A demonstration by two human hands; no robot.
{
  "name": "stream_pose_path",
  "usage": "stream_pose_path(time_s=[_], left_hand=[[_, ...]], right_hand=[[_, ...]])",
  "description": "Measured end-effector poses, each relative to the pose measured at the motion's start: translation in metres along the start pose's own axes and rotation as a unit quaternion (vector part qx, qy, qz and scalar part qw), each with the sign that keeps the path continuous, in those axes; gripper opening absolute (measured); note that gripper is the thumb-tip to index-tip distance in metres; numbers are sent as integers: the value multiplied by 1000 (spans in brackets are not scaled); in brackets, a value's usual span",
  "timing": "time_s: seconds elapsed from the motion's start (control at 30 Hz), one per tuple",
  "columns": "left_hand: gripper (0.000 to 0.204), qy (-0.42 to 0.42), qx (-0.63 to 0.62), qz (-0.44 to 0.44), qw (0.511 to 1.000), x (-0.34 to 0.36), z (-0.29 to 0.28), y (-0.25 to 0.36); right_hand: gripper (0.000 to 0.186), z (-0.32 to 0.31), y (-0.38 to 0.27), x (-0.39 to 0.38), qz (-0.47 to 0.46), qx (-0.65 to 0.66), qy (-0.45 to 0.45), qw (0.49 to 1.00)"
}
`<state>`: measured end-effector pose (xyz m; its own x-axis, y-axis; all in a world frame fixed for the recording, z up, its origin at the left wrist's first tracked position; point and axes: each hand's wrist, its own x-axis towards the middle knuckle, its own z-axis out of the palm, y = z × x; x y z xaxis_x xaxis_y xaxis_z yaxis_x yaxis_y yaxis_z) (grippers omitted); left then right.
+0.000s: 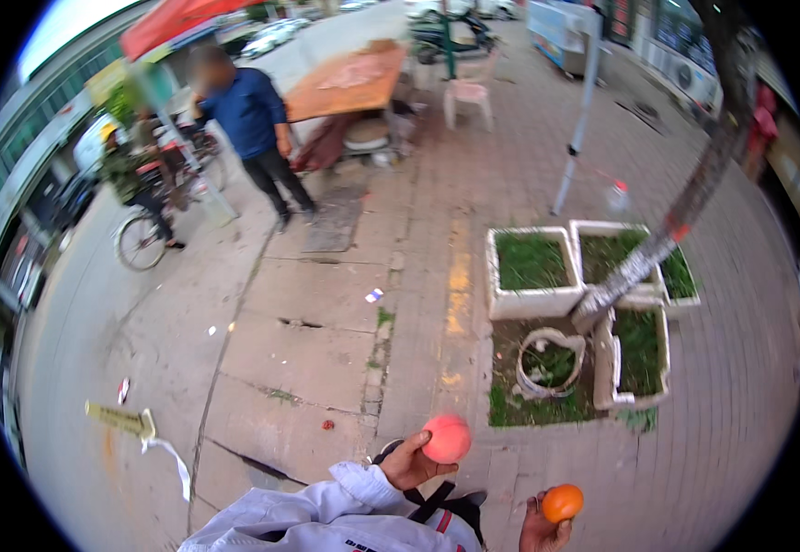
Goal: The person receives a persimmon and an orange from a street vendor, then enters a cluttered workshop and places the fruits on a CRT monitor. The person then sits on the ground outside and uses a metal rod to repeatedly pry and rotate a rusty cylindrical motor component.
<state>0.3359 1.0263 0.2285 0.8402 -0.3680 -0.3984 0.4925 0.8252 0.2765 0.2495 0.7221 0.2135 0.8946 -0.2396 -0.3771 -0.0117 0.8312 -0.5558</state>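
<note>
Between the thumb and fingers of my left hand (408, 463) is a round pink fruit (447, 439), which looks like a peach, held out over the pavement. Lower and to the right, my right hand (542, 531) grips a smooth orange (563, 503), its fingers and thumb closed round the sides. The two fruits are apart from each other. A light grey-lavender sleeve (336, 497) covers my left arm. My feet show only in part below the hands, in dark shoes.
White planter boxes (535, 304) of grass surround a leaning tree trunk (644, 262), with a broken round pot (521, 373) at its base. Ahead stand a person in blue (245, 115), an orange-topped table (349, 85) and a pale chair (470, 95). A cyclist (129, 175) is at left.
</note>
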Motion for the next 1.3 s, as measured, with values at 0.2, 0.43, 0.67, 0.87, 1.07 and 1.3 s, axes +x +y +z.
stream_pose_path(time_s=[0.2,0.43,0.67,0.87,1.07,1.3], left_hand=[[72,58,-43,124,990,-51,10,-38],[70,89,-104,225,965,-86,-3,-48],[68,64,-130,248,958,-94,-20,-34],[66,53,-147,253,955,-104,-30,-16],[65,34,-176,253,951,-113,-44,-25],[67,47,-182,269,944,-133,-46,-42]], right_hand=[[76,14,-58,64,90,-28,-177,980],[51,63,-49,74,260,116,-273,919],[53,73,12,40,229,24,-253,940],[61,67,28,22,255,29,-183,949],[70,70,26,1,254,-21,-124,959],[72,59,27,-6,263,-15,-131,956]])
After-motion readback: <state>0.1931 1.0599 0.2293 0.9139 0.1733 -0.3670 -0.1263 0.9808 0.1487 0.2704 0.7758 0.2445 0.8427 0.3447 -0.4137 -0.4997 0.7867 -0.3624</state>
